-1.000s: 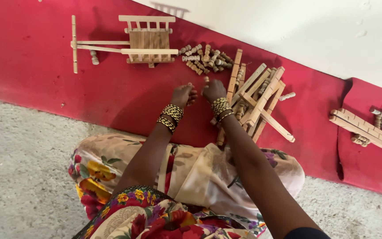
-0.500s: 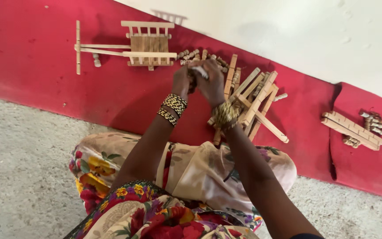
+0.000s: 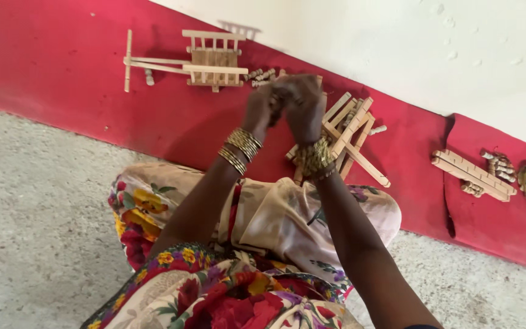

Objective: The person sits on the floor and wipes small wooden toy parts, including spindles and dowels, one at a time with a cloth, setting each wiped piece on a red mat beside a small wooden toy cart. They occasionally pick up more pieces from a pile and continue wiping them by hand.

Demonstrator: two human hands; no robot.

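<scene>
Head view: both hands are raised together above the stick pile (image 3: 351, 131); the left hand (image 3: 262, 108) and right hand (image 3: 302, 105) are curled around something small, hidden and blurred. If that piece is dropped, it could be lost among the loose pegs (image 3: 262, 75).

A long red cloth mat (image 3: 62, 73) on the grey concrete floor (image 3: 31, 213) carries a small wooden slat cart (image 3: 205, 60), a heap of loose wooden sticks (image 3: 354, 131), short pegs (image 3: 262, 75) and a flat slatted wooden piece (image 3: 470, 173).

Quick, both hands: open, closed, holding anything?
Left hand: fingers curled shut; contents cannot be told.
Right hand: fingers curled shut; contents cannot be told.
</scene>
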